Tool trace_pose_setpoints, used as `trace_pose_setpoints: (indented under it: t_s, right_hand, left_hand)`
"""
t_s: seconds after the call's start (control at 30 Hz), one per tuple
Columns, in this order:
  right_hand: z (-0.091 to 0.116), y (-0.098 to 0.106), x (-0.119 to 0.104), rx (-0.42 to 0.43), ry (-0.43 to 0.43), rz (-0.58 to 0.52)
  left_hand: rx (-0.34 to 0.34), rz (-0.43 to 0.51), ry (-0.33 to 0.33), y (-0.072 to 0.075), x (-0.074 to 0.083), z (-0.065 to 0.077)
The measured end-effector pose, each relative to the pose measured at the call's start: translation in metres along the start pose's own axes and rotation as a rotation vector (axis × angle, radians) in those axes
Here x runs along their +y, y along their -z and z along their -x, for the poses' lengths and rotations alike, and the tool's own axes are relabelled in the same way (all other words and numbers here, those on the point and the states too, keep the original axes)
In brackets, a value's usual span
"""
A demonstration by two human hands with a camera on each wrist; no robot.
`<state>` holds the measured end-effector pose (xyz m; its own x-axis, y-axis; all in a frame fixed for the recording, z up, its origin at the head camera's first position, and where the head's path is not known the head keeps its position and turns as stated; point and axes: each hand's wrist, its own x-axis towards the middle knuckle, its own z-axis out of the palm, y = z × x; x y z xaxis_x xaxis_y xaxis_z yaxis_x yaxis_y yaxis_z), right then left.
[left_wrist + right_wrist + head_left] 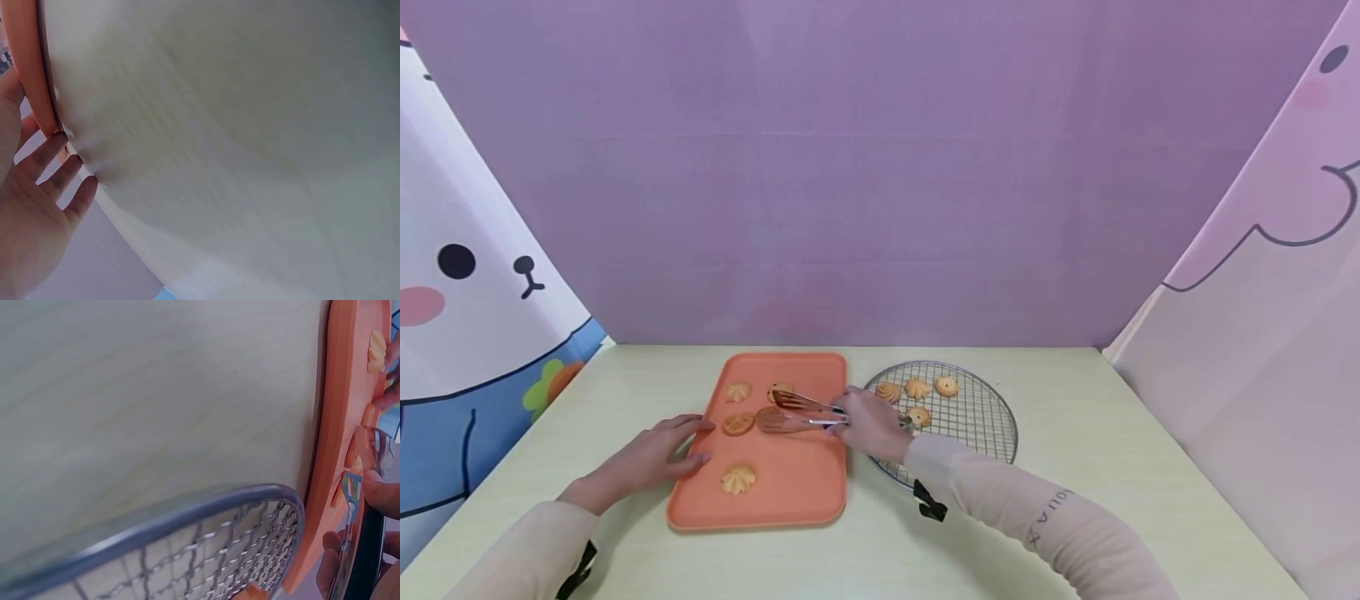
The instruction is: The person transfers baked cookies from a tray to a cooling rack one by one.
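Observation:
My right hand point(872, 423) grips metal tongs point(364, 544) with brown, slotted ends. In the head view the two ends stand apart over an orange tray point(790, 500). The upper end lies across a round, dark-dotted cookie point(778, 389); whether they touch, I cannot tell. To the left are a flower-shaped cookie point(738, 392) and a round brown cookie point(737, 424), with another flower-shaped cookie point(738, 479) nearer the front. My left hand point(651, 457) rests against the tray's left rim, thumb and fingertips touching it. The left wrist view shows its fingers point(53, 153) loosely extended.
A round wire rack point(985, 417) stands right of the tray, partly under my right forearm. Several cookies lie on it, among them a ring-shaped cookie point(947, 386) and a swirled cookie point(887, 392). A purple cloth wall point(880, 208) closes off the table's point(1060, 500) back.

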<state>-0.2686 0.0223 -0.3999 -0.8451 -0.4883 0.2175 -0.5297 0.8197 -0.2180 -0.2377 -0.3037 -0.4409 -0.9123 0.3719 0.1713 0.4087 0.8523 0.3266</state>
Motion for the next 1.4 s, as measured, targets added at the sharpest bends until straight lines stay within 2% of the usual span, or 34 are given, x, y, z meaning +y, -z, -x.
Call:
trace_pose_setpoints:
  t_s: [0.3, 0.5, 0.97, 1.4]
  right_hand:
    - [-0.003, -0.002, -0.001, 0.019, -0.010, 0.005]
    - [-0.003, 0.000, 0.001, 0.007, 0.001, 0.011]
    - [-0.006, 0.000, 0.001, 0.013, 0.005, 0.030]
    - [-0.011, -0.001, -0.003, 0.020, 0.008, 0.054]
  left_hand:
    - [-0.020, 0.010, 0.040, 0.000, 0.000, 0.000]
    - [-0.030, 0.010, 0.041, 0.000, 0.000, 0.000]
    - [-0.025, -0.002, 0.038, -0.002, -0.002, -0.002]
    - [-0.003, -0.015, 0.008, -0.003, -0.003, -0.003]
